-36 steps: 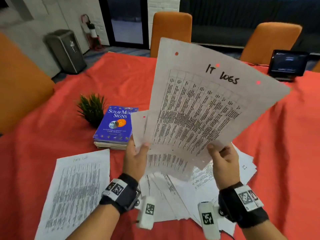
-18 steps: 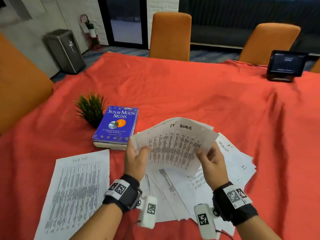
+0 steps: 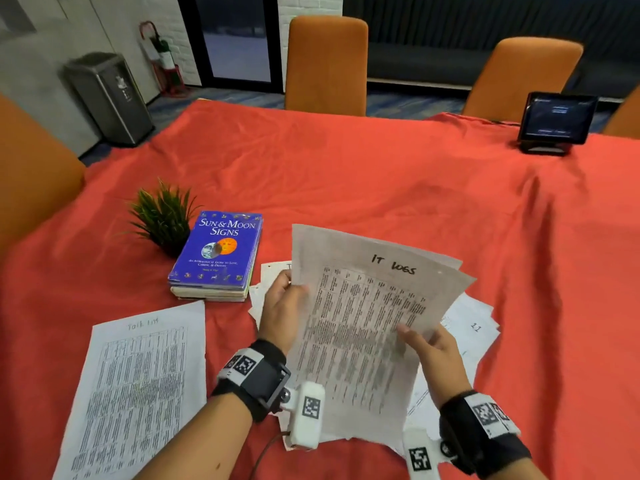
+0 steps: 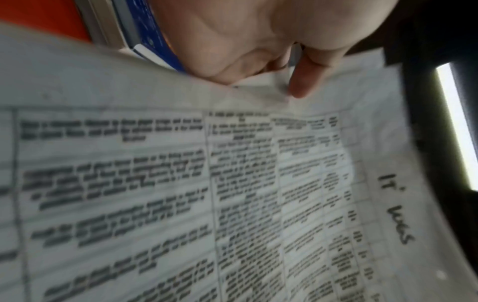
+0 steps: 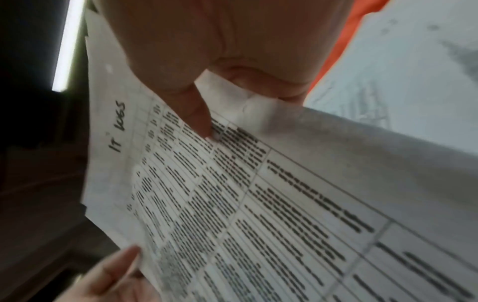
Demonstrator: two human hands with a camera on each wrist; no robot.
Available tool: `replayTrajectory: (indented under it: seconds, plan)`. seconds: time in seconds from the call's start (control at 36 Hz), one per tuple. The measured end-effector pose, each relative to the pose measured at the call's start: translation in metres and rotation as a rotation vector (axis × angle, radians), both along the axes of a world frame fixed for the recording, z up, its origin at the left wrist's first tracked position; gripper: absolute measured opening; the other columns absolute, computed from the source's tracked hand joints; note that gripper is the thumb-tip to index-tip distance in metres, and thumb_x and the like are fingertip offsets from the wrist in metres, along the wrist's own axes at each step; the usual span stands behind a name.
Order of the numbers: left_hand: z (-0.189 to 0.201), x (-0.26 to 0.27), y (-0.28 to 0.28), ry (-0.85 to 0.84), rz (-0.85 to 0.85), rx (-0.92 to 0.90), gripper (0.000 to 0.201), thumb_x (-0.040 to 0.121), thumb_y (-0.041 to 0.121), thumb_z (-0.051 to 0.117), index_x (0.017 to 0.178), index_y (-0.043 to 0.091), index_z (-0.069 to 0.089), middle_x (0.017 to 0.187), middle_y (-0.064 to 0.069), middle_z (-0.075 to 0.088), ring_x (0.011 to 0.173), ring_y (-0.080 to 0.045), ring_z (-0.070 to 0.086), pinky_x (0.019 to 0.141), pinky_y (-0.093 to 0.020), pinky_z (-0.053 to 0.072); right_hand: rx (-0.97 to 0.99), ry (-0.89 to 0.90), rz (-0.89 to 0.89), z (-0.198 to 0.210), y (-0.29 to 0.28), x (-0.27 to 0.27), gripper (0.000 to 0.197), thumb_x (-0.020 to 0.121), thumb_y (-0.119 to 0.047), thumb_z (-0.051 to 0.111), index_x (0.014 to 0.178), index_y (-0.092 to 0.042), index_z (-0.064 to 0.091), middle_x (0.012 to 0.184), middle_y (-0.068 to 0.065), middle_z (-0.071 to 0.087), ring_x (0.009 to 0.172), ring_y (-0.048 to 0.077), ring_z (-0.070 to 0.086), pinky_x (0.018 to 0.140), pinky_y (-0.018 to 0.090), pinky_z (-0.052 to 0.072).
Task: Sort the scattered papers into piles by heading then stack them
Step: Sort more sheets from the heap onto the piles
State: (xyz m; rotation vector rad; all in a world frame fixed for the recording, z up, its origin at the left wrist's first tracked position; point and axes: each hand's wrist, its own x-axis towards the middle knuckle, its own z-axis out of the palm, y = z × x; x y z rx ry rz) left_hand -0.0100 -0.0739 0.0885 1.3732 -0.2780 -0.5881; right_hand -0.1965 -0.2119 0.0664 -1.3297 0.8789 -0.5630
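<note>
Sheets (image 3: pixel 363 317) headed "IT logs", pinched by my left hand (image 3: pixel 282 315) and right hand (image 3: pixel 434 355), now tilted higher than half a second ago.

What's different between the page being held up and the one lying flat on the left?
The IT logs sheet is lifted off the table, gripped by the left hand and right hand; the Task list sheet lies flat on the red cloth, untouched. The IT logs sheet curves and tilts; the Task list sheet is flat. Their handwritten headings differ. Both are white pages with a printed table.
</note>
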Motion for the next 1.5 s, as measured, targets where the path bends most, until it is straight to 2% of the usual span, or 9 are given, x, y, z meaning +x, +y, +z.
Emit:
replayTrajectory:
  seconds: [0.19, 0.28, 0.42, 0.58, 0.89, 1.14, 1.28, 1.36, 1.5]
  plan:
    - [-0.057, 0.016, -0.024, 0.0, -0.148, 0.386, 0.011, 0.094, 0.03, 0.05, 0.091, 0.022, 0.058, 0.09, -0.004, 0.065, 0.079, -0.016, 0.06, 0.068, -0.029, 0.045, 0.257, 0.221, -0.32, -0.062, -0.033, -0.063, 0.021, 0.085, -0.006, 0.064, 0.103, 0.005, 0.065, 0.1, 0.027, 0.069, 0.082, 0.034, 0.066, 0.081, 0.044, 0.054]
    - [-0.089, 0.029, -0.026, -0.062, -0.21, 0.613, 0.006, 0.086, 0.027, 0.053, 0.089, 0.026, 0.058, 0.096, -0.012, 0.068, 0.074, -0.021, 0.059, 0.07, -0.03, 0.046, 0.259, 0.376, -0.428, -0.081, -0.042, -0.091, 0.02, 0.083, -0.009, 0.066, 0.098, 0.004, 0.065, 0.091, 0.021, 0.067, 0.065, 0.025, 0.058, 0.064, 0.034, 0.049]
    - [-0.114, 0.045, -0.033, -0.149, -0.309, 0.9, 0.025, 0.089, 0.016, 0.054, 0.113, 0.015, 0.06, 0.122, -0.011, 0.062, 0.112, -0.031, 0.06, 0.099, -0.034, 0.046, 0.374, 0.477, -0.564, -0.092, -0.042, -0.114, 0.01, 0.083, 0.004, 0.062, 0.093, 0.004, 0.059, 0.069, 0.011, 0.054, 0.055, 0.021, 0.047, 0.052, 0.029, 0.036]
    - [-0.115, 0.037, -0.048, -0.279, -0.472, 1.097, 0.04, 0.088, 0.012, 0.053, 0.124, -0.007, 0.054, 0.13, -0.024, 0.057, 0.119, -0.039, 0.056, 0.097, -0.04, 0.046, 0.399, 0.604, -0.516, -0.106, -0.038, -0.125, 0.019, 0.085, -0.006, 0.064, 0.099, 0.007, 0.062, 0.074, 0.018, 0.057, 0.056, 0.024, 0.048, 0.054, 0.031, 0.04]
    - [-0.117, 0.013, -0.03, -0.24, -0.642, 0.993, 0.021, 0.088, 0.02, 0.056, 0.101, 0.011, 0.069, 0.094, -0.009, 0.07, 0.085, -0.025, 0.067, 0.081, -0.033, 0.055, 0.397, 0.553, -0.399, -0.095, -0.043, -0.111, 0.019, 0.088, -0.012, 0.06, 0.103, -0.001, 0.06, 0.093, 0.019, 0.062, 0.084, 0.031, 0.059, 0.084, 0.048, 0.051]
    - [-0.107, -0.013, 0.058, -0.022, -0.975, 1.05, 0.01, 0.082, 0.011, 0.055, 0.082, 0.015, 0.064, 0.088, -0.012, 0.073, 0.063, -0.013, 0.069, 0.042, -0.019, 0.045, 0.223, 0.612, -0.251, -0.094, -0.041, -0.084, 0.015, 0.089, 0.003, 0.054, 0.104, 0.001, 0.057, 0.086, 0.015, 0.062, 0.074, 0.026, 0.058, 0.066, 0.032, 0.046]
    - [-0.1, -0.021, 0.082, 0.07, -1.103, 1.051, 0.015, 0.08, 0.018, 0.061, 0.069, 0.02, 0.05, 0.07, 0.005, 0.07, 0.069, -0.01, 0.069, 0.046, -0.017, 0.046, 0.166, 0.671, -0.157, -0.092, -0.028, -0.064, 0.013, 0.086, 0.006, 0.049, 0.096, 0.003, 0.058, 0.076, 0.012, 0.063, 0.066, 0.024, 0.059, 0.055, 0.029, 0.046]
    - [-0.097, -0.017, 0.076, -0.001, -1.027, 1.03, 0.017, 0.077, 0.027, 0.066, 0.072, 0.02, 0.051, 0.07, 0.002, 0.064, 0.067, -0.016, 0.068, 0.045, -0.021, 0.046, 0.148, 0.69, -0.056, -0.093, -0.023, -0.054, 0.017, 0.082, 0.004, 0.048, 0.092, -0.001, 0.061, 0.087, 0.018, 0.069, 0.078, 0.032, 0.065, 0.076, 0.045, 0.056]
    - [-0.098, -0.016, 0.049, -0.152, -0.794, 1.004, 0.024, 0.077, 0.04, 0.068, 0.07, 0.022, 0.054, 0.067, 0.005, 0.06, 0.061, -0.012, 0.058, 0.059, -0.027, 0.048, 0.06, 0.672, -0.044, -0.084, -0.016, -0.039, 0.018, 0.083, 0.007, 0.047, 0.08, -0.008, 0.058, 0.08, 0.011, 0.065, 0.069, 0.02, 0.056, 0.057, 0.024, 0.039]
